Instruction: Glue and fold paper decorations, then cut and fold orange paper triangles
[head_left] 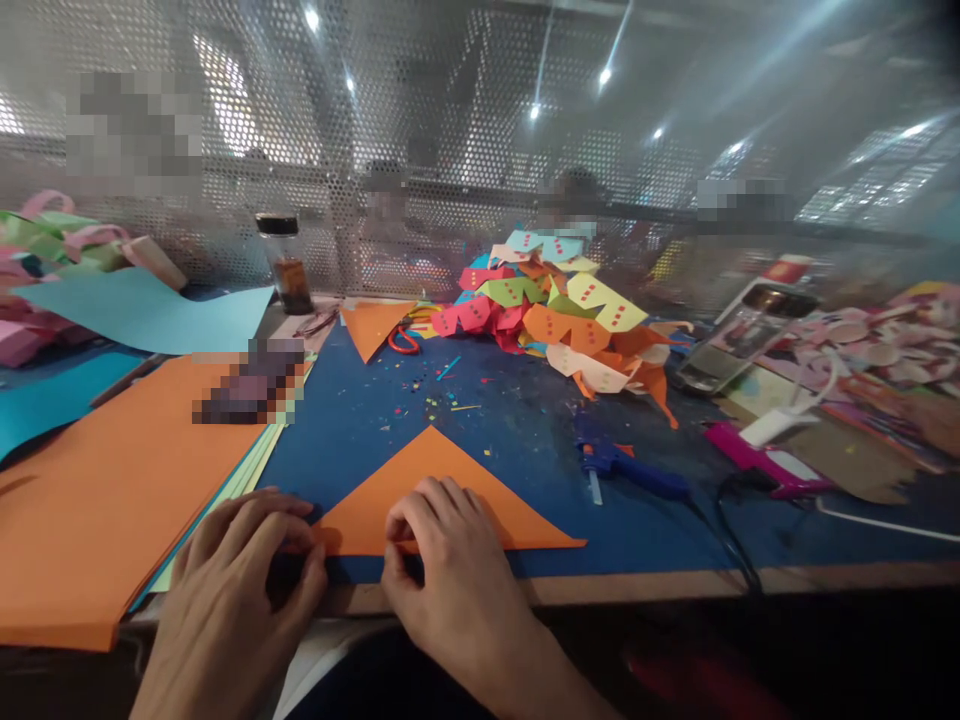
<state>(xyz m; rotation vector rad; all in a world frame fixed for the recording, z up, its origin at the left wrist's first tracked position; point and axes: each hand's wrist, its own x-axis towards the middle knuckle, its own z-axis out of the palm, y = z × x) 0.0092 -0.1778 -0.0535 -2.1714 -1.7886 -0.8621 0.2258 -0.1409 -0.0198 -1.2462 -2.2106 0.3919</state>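
Observation:
An orange sheet of paper [450, 470], folded into a triangle, lies in front of me with its peak pointing away and its long edge along the table's near side. My left hand [244, 565] is closed in a pinch at the triangle's left corner, hiding that corner. Over the middle of the long edge rests my right hand [454, 560], fingers curled with thumb and forefinger pinched at the paper. The triangle's right corner lies free on the blue tabletop [517, 430].
On the left, a stack of coloured paper [142, 470] bears a phone [251, 385]. Behind are a jar [289, 265], scissors [405, 335] and a pile of cut paper shapes [540, 300]. A blue glue gun [630, 465], its cord, and a magenta device [772, 460] lie right.

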